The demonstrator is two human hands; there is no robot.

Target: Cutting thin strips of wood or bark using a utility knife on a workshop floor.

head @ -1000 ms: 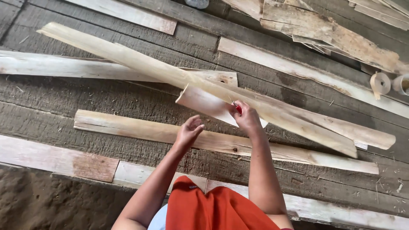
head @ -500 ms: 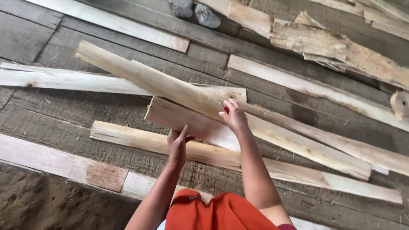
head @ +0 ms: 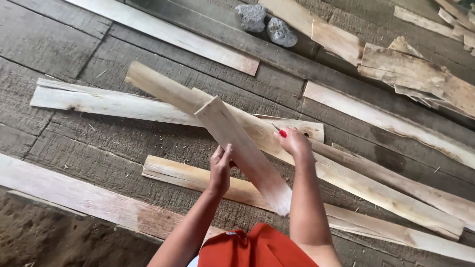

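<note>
So the left hand [head: 220, 165] was wrapped around the edge of a short plank [head: 245, 153], tilting it up. Right hand [head: 294, 142] was curled on the long plank [head: 346, 175] beneath.

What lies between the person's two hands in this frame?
In the head view, a short pale wooden board runs slantwise between the left hand and the right hand. The left hand grips its edge; beneath it lies a longer plank.

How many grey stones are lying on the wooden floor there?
2: a larger rough grey stone and a smaller rough grey stone lie touching at the top of the view. Others may be out of view.
</note>
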